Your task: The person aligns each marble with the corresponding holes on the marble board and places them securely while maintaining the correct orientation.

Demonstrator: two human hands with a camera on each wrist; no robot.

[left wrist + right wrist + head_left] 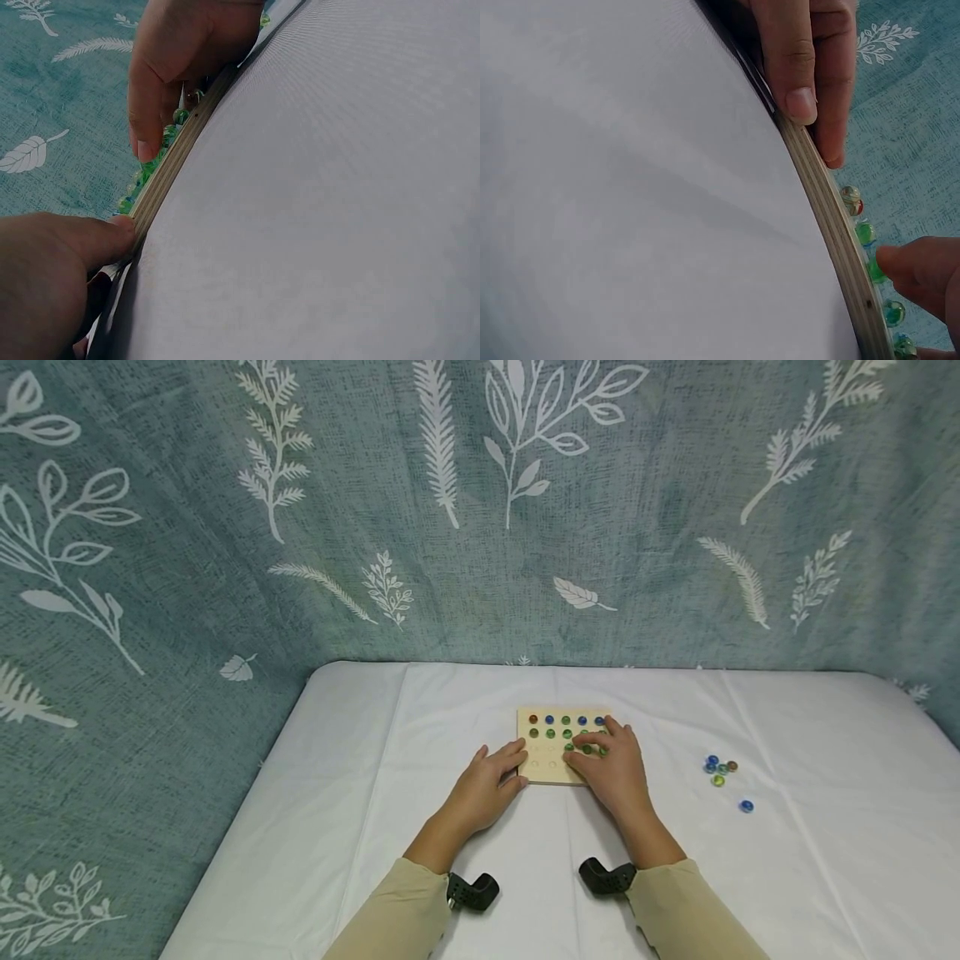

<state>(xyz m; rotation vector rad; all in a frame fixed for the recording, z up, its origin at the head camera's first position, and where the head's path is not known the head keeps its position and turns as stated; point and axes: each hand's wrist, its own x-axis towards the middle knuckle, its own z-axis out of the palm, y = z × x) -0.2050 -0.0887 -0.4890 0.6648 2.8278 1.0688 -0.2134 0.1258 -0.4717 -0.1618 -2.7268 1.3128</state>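
Cloth, white and smooth, covers the table, and near its middle lies the wooden board, its far rows already filled with glass beads. The left hand rests against the board's left edge, fingers nearly straight, bracing rather than gripping; that steadying pressure should stay light so the plywood does not slide. The right hand lies over the board's right half, fingertips down on a green bead, though whether it is pinched or only pressed I cannot tell. Seating it well likely means a gentle vertical push into its dimple. Spare beads wait well apart, right.
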